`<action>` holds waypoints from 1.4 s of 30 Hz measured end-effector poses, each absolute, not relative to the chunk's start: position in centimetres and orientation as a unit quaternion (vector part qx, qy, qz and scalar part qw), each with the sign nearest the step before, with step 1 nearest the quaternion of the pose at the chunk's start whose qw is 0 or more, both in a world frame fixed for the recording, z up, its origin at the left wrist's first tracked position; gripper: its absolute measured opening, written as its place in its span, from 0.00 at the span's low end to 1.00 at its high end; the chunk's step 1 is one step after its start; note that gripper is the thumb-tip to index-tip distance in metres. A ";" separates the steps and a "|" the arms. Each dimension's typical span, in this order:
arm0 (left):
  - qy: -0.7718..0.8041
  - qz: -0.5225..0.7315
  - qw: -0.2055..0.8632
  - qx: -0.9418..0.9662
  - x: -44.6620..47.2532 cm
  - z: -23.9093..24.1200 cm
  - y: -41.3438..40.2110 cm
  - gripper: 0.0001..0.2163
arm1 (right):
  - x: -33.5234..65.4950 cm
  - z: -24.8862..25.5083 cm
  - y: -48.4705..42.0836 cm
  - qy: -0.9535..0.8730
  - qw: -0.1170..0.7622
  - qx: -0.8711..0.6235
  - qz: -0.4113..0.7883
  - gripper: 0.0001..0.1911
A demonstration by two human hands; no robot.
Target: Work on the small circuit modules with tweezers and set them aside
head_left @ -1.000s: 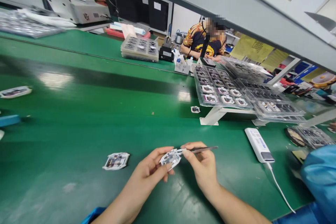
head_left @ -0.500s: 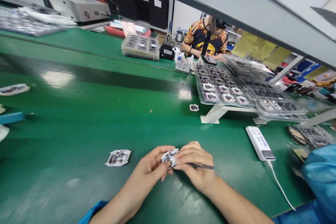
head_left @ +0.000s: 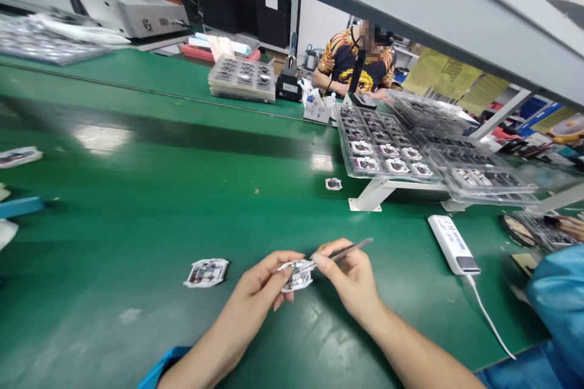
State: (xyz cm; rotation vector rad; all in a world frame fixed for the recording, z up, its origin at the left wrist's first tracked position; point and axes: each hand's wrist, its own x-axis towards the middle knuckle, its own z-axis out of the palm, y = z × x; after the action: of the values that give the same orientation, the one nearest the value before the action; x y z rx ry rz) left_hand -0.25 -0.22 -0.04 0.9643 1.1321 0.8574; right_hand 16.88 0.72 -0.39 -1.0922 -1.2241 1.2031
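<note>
Glossy green worktop (head_left: 137, 219) stretches away from me beneath a smooth grey overhead shelf (head_left: 410, 6). My left hand (head_left: 246, 295) holds one flat, white-edged circuit module (head_left: 298, 276) just above the surface, its fingers closed narrowly on the rim. My right hand (head_left: 351, 282) pinches slim steel tweezers (head_left: 353, 249) between thumb and forefinger, and its fingertips (head_left: 320, 261) meet the module's edge. Three more modules lie loose: a near one (head_left: 206, 273) just left of my hands, a small-looking one (head_left: 333, 183) farther ahead, and one (head_left: 18, 157) at the far left. Ahead, clear plastic trays (head_left: 387, 146) rest on a white metal stand, six white-framed modules showing in the nearest. To my right lies a white power bank (head_left: 452, 245) with a thin white cable (head_left: 490, 319). Far off, a person in a patterned shirt (head_left: 356, 61) sits at the worktop.
</note>
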 end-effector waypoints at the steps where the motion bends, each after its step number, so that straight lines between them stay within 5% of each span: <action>1: 0.499 0.375 0.656 0.424 -0.3 -0.1 -0.2 0.14 | 16.9 -0.4 0.8 -0.505 0.522 -0.459 0.512 0.06; 42: 0.510 0.363 0.583 0.518 -0.2 0.3 -0.4 0.14 | 16.7 0.1 1.1 -0.424 0.537 -0.482 0.548 0.08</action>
State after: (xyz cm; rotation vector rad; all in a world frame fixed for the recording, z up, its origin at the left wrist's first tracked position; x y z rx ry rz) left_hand -0.20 -0.41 0.28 1.2098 1.1917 0.8466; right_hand 16.67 1.12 0.12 -1.1466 -1.0095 1.3041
